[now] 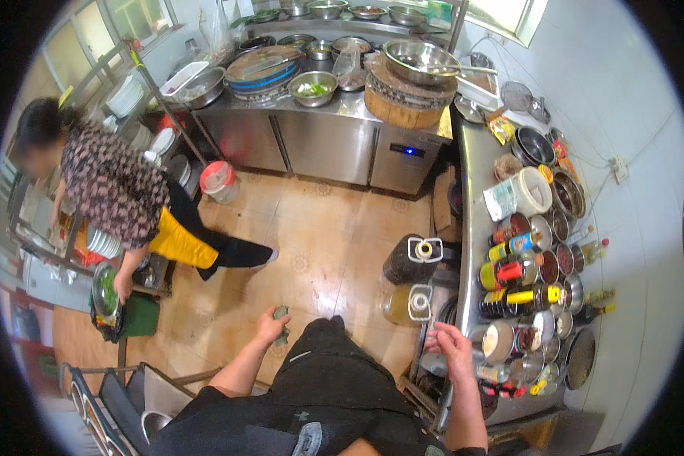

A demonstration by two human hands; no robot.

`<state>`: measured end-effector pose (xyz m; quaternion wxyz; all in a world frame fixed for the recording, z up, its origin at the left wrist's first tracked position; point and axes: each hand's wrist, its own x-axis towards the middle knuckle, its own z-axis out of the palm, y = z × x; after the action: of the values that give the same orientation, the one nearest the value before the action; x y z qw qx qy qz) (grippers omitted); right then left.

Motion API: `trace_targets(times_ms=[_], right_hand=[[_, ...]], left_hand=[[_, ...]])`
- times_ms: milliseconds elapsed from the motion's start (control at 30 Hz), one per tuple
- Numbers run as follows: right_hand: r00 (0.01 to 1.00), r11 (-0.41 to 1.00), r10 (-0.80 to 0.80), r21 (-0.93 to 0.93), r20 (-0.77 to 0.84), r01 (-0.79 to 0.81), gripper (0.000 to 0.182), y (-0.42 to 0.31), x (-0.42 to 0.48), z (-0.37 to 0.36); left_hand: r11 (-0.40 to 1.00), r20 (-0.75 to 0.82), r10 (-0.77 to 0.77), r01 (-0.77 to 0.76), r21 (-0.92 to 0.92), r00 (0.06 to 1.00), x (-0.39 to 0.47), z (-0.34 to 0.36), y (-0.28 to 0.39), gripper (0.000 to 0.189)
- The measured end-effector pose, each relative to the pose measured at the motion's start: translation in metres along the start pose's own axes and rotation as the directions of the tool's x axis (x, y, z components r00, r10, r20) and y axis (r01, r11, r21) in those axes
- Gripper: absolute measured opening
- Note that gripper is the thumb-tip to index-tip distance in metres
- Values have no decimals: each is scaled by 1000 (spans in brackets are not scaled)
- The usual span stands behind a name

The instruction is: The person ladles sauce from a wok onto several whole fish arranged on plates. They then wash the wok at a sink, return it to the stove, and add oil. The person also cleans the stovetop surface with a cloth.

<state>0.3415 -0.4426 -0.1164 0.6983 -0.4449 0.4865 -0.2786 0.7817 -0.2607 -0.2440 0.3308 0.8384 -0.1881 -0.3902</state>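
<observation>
My left hand (269, 330) is closed around a crumpled grey-green cloth (281, 337), held in front of my left thigh above the tiled floor. My right hand (453, 346) hangs at the front edge of a steel counter (471, 239), its fingers loosely bent with nothing visible in them. Closest to it on that counter are a tub of pale powder (497, 340) and a clear bottle lying over (491, 373). Below the counter's edge, two large plastic jugs stand on the floor, one dark (401, 265) and one yellowish (401, 305).
At left, a person (114, 176) leans toward a plate rack, one hand on a bowl of greens (106, 289) above a green bin (141, 316). A steel fridge counter (325, 142) ahead bears chopping blocks (404, 108) and bowls. A red-lidded bucket (219, 181) stands before it.
</observation>
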Motion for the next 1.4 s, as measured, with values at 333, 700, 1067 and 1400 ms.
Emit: trace_targets(times_ms=[333, 700, 1067, 1400], right_hand=[[958, 846, -279, -455, 66, 278, 38, -196, 281, 7], [544, -65, -829, -988, 131, 140, 43, -462, 668, -63], [896, -324, -426, -946, 124, -23, 41, -488, 748, -62], [865, 874, -399, -413, -303, 258, 27, -333, 409, -5]], left_hand=[[939, -152, -196, 140, -314, 969, 110, -36, 73, 50], [815, -246, -480, 324, -480, 842, 194, 6, 162, 45], [819, -158, -436, 317, -479, 886, 256, 15, 179, 39], [955, 96, -125, 146, -260, 988, 339, -14, 191, 30]])
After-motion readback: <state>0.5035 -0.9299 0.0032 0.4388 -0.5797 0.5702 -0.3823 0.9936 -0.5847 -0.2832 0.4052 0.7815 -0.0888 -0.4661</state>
